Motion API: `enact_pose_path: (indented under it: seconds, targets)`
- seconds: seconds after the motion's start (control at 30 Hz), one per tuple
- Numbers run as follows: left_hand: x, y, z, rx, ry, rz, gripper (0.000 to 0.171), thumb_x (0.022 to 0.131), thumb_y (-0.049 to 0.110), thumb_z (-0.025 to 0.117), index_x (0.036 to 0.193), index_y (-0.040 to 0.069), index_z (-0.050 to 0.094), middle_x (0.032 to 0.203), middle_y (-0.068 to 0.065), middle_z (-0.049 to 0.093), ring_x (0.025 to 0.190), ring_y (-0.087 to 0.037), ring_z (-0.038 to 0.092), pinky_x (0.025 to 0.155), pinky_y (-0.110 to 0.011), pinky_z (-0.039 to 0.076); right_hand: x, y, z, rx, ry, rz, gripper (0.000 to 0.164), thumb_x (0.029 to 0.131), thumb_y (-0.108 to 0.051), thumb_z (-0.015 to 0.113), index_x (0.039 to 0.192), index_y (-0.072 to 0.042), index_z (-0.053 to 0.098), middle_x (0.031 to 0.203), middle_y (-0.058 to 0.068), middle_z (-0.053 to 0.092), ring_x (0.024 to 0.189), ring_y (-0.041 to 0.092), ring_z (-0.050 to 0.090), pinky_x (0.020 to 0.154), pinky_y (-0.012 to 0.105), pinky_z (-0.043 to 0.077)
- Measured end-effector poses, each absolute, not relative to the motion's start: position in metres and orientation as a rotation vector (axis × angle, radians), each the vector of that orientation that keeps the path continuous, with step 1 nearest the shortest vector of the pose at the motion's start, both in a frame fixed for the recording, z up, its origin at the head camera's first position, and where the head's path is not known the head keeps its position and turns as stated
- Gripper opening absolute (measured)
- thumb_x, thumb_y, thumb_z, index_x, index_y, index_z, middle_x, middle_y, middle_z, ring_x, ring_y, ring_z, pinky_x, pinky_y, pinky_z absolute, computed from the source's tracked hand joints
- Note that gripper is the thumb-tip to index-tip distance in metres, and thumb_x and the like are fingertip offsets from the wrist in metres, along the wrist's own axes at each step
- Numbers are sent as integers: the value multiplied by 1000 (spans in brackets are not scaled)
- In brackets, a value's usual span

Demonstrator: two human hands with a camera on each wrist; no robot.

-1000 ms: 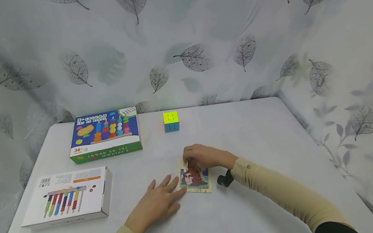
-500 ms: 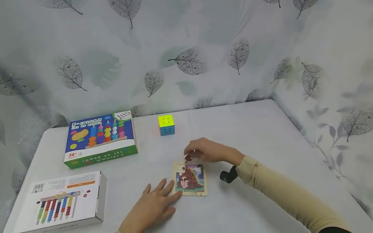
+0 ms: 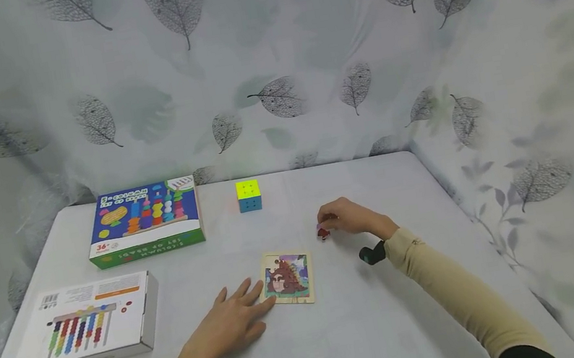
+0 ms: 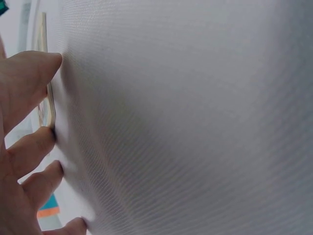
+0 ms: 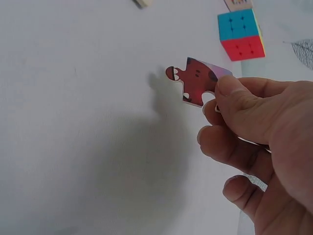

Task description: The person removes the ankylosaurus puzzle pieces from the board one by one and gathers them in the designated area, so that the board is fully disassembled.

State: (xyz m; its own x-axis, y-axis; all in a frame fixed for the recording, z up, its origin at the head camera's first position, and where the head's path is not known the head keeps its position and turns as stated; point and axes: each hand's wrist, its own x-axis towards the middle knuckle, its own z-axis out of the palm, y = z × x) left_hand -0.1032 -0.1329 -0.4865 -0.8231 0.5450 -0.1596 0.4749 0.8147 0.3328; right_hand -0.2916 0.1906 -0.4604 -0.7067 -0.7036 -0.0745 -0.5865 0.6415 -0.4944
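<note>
A reddish-brown jigsaw piece [image 5: 198, 81] is pinched between the thumb and forefinger of my right hand [image 3: 351, 216], close over the table to the right of the puzzle. The small square picture puzzle [image 3: 287, 279] lies in its pale wooden frame, with a brown figure on a purple and green ground. A gap shows at its upper left part. My left hand [image 3: 230, 320] lies spread beside it, fingertips at the frame's left edge. In the left wrist view, the left thumb [image 4: 34, 73] and other fingertips rest on the white cloth, near the frame's edge [image 4: 51, 107].
A cube puzzle [image 3: 249, 196] with a yellow top stands at the back. To the left lie a blue bead-set box [image 3: 144, 220] and a white box [image 3: 84, 324] with bead columns pictured on it. A leaf-printed curtain [image 3: 267, 51] hangs behind the table.
My right hand has lifted the jigsaw piece out of the puzzle and carried it to the right. My left hand stays by the frame. The head view has shifted slightly.
</note>
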Motion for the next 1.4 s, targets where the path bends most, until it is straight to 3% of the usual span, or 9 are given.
enact_pose_path:
  seconds: [0.3, 0.67, 1.4]
  targets:
    - [-104, -134, -488, 759, 2754, 428, 48, 96, 36, 65, 143, 27, 57, 159, -8, 45, 150, -38, 37, 114, -71, 31, -299, 191, -469, -1061, 2612, -666, 10, 98, -7, 62, 104, -6, 71, 99, 8, 74, 82, 11, 62, 74, 26, 53]
    - [-103, -133, -488, 786, 2754, 441, 49, 96, 33, 66, 143, 26, 57, 158, -11, 45, 149, -40, 38, 112, -73, 32, -308, 186, -474, -1124, 2674, -567, 8, 97, -5, 63, 99, -3, 71, 97, 8, 73, 92, 19, 68, 86, 37, 57]
    - [-103, -133, -490, 794, 2762, 443, 46, 97, 33, 65, 142, 27, 59, 157, -10, 47, 148, -39, 39, 112, -72, 34, -305, 177, -482, -948, 2741, -276, 14, 101, -12, 58, 106, -4, 69, 99, 9, 62, 89, 19, 57, 83, 37, 52]
